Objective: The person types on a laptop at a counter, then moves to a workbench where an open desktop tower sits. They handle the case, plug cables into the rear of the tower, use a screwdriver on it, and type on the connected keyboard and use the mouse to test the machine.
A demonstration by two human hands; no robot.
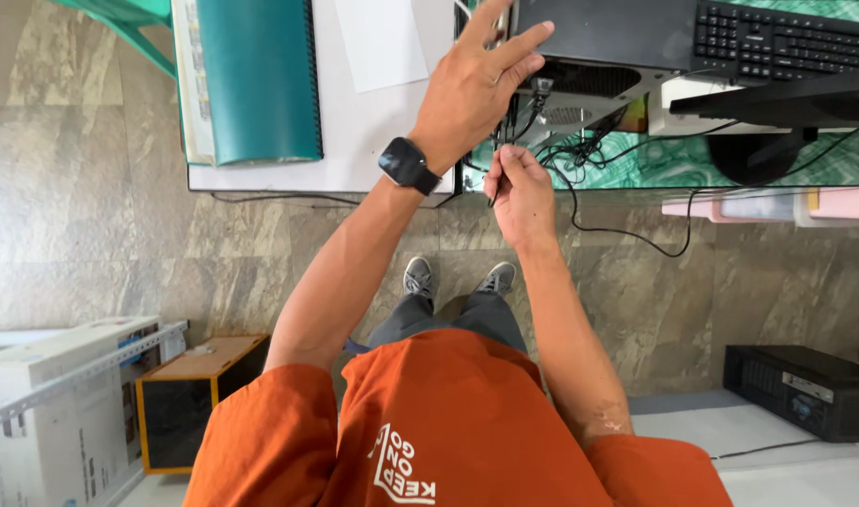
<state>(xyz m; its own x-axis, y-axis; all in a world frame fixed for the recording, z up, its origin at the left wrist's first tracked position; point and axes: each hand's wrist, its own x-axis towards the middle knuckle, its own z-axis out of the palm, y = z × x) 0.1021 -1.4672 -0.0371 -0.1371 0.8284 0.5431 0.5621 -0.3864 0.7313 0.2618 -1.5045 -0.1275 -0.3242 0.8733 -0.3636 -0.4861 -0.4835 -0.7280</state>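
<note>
My left hand (476, 84), with a black smartwatch (409, 165) on the wrist, rests flat with fingers spread on the rear edge of a black computer case (598, 47) lying on the table. My right hand (518, 188) is just below it at the table's edge, fingers pinched on a thin black cable (497, 178). That cable runs up toward the connectors at the back of the case. A tangle of black cables (589, 150) hangs from the case's rear.
A black keyboard (777, 42) lies on the case's right part. A monitor stand (777, 141) sits on the green table. A teal spiral-bound book (255, 80) and white paper (382, 38) lie to the left. On the floor are a black device (805, 390), a yellow-framed box (190, 399) and white cartons (63, 413).
</note>
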